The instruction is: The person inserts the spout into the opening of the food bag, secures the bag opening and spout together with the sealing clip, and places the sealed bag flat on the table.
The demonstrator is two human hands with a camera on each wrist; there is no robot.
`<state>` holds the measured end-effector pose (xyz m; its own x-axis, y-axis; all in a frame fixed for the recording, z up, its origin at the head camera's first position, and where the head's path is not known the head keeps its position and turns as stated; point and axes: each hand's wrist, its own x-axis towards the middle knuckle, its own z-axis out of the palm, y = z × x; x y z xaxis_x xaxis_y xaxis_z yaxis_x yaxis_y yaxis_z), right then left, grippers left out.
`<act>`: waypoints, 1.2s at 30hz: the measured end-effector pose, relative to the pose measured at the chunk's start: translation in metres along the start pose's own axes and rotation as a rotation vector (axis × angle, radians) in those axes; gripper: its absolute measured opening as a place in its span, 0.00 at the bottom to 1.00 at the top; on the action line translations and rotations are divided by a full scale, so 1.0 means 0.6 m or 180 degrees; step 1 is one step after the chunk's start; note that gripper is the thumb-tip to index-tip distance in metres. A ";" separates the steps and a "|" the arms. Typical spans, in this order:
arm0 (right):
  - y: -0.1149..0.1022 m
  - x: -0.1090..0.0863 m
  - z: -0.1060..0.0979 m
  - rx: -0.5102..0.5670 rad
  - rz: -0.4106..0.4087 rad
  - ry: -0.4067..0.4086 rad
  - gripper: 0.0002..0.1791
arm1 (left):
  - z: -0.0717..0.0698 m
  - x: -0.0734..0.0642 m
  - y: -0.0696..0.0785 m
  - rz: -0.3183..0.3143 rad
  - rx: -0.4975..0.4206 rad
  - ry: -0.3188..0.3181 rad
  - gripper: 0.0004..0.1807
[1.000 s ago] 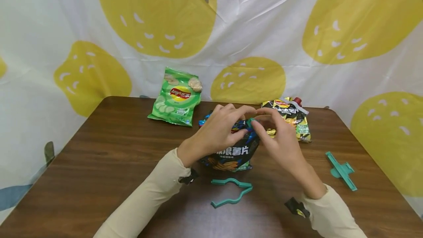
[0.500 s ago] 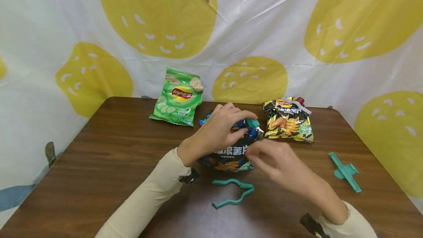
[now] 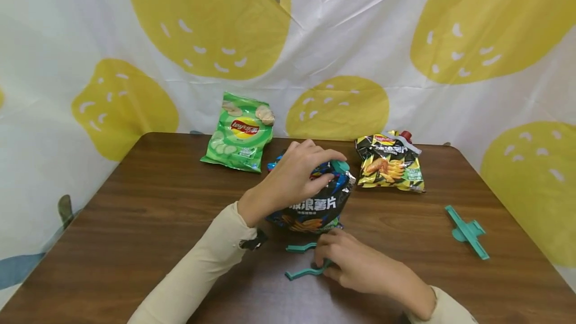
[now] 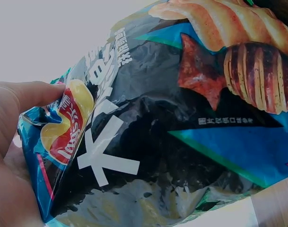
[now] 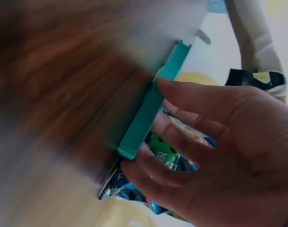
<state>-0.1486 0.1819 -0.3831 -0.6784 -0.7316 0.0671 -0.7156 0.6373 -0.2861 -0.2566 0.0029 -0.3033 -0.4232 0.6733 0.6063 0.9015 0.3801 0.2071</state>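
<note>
My left hand (image 3: 297,176) pinches the folded top of a black and blue chip bag (image 3: 312,214), which stands on the table. In the left wrist view the thumb lies along the creased top edge of that bag (image 4: 148,113). A teal patch shows under the fingertips; I cannot tell whether it is bag or clip. In front of the bag, my right hand (image 3: 355,264) grips an opened teal bag clip (image 3: 301,274) near its hinge end, hiding that part. The right wrist view shows thumb and fingers on either side of the clip (image 5: 146,118).
A green chip bag (image 3: 243,134) leans against the patterned cloth at the back. Back right stands a yellow and black chip bag (image 3: 389,166) with a grey and red clip (image 3: 405,139) across its top. Another teal clip (image 3: 467,231) lies at the right of the wooden table (image 3: 157,204).
My right hand has left the top of the black bag and come down toward me onto the opened teal clip. My left hand stays on the bag's top.
</note>
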 end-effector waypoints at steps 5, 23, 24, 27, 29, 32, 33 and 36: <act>0.009 0.003 -0.002 0.0055 -0.0076 -0.0031 0.09 | -0.003 0.000 -0.002 -0.0018 0.0014 -0.0010 0.18; 0.024 -0.008 -0.027 0.0298 0.0135 -0.0206 0.06 | -0.006 -0.002 -0.007 -0.0117 0.0045 -0.0018 0.19; 0.026 -0.009 -0.030 0.0305 0.0127 -0.0191 0.06 | -0.006 -0.002 -0.008 -0.0130 0.0056 -0.0015 0.18; 0.032 -0.015 -0.045 0.0331 0.0153 -0.0139 0.05 | -0.006 -0.002 -0.013 -0.0155 0.0059 0.0015 0.18; 0.037 -0.020 -0.057 0.0394 0.0207 -0.0093 0.05 | -0.006 -0.002 -0.016 -0.0157 0.0036 0.0044 0.18; 0.044 -0.030 -0.077 0.0442 0.0328 -0.0039 0.05 | -0.009 -0.001 -0.022 -0.0154 0.0009 0.0080 0.18; 0.047 -0.033 -0.084 0.0473 0.0370 -0.0036 0.05 | -0.010 -0.002 -0.023 -0.0157 0.0005 0.0091 0.18; 0.056 -0.041 -0.104 0.0525 0.0458 -0.0039 0.06 | -0.014 -0.003 -0.029 -0.0180 -0.0018 0.0120 0.17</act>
<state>-0.1664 0.2364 -0.3350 -0.7688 -0.6395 0.0029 -0.5738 0.6878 -0.4446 -0.2706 -0.0100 -0.3014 -0.4699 0.6265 0.6218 0.8767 0.4133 0.2461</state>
